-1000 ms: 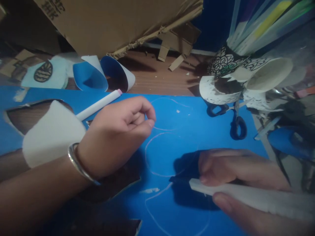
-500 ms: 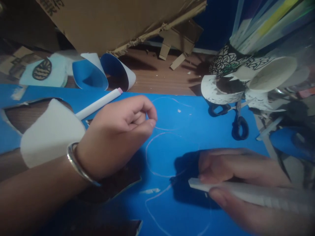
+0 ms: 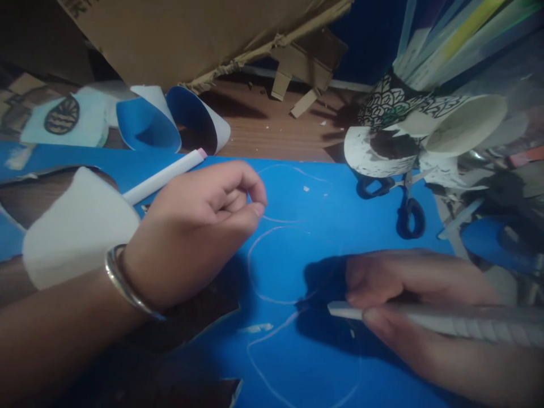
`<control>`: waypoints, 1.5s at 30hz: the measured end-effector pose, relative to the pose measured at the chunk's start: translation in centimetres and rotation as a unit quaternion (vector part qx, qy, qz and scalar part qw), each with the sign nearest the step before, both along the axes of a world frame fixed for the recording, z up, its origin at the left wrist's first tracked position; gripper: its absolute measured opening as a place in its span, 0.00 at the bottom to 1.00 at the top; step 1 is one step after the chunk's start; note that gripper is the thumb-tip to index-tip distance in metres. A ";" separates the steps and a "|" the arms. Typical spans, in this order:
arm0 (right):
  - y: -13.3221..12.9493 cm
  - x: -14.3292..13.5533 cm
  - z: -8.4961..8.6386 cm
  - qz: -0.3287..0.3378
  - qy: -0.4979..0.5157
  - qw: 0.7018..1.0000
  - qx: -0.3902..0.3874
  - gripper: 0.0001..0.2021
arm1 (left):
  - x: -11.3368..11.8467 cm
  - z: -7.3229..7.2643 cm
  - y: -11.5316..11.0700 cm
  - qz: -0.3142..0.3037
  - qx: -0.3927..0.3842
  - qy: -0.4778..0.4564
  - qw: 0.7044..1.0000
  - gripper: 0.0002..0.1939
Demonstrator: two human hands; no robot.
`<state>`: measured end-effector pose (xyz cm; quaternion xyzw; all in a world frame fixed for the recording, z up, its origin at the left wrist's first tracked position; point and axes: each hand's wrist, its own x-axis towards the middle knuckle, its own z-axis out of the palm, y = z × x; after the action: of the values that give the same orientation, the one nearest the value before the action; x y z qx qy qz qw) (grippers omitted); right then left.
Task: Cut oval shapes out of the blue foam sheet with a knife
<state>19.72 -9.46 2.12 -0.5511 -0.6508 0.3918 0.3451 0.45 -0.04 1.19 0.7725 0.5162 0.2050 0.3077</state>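
Head view: we have a blue sheet (image 3: 280, 266) spread across the near side, cardboard (image 3: 182, 39) beyond it, far and left. Our left hand (image 3: 198, 226) is over the sheet, fingers curled narrow. Our right hand (image 3: 416, 277), near right, is in a narrow pinch. At left lies a white cutout (image 3: 80, 232). The right hand holds a white tool (image 3: 450, 323) pointing left; we cannot tell whether its end touches the sheet. Scissors (image 3: 408, 198) lie far right, a marker (image 3: 165, 174) far left.
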 end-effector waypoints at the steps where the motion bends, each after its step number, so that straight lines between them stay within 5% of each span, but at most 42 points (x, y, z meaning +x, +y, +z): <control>1: -0.1 0.1 -0.1 -0.005 0.000 1.000 0.005 0.07 | 0.0 0.0 0.0 0.001 0.001 -0.002 1.000 0.03; 16: 0.6 -0.1 0.2 0.033 -0.018 0.999 -0.031 0.06 | 0.1 -0.1 0.0 0.004 0.009 -0.017 1.000 0.04; 31: 0.2 -0.7 0.6 -0.049 -0.072 0.993 -0.083 0.15 | -0.1 -0.2 -0.1 0.005 0.011 -0.016 1.000 0.03; 45: 0.2 -0.3 0.7 -0.030 -0.105 0.987 -0.116 0.17 | 0.0 -0.2 0.0 -0.002 0.022 -0.003 1.000 0.03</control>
<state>19.42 -9.30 2.84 -0.6448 -0.6168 0.3942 0.2199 0.44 -0.07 1.01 0.7792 0.5093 0.2180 0.2931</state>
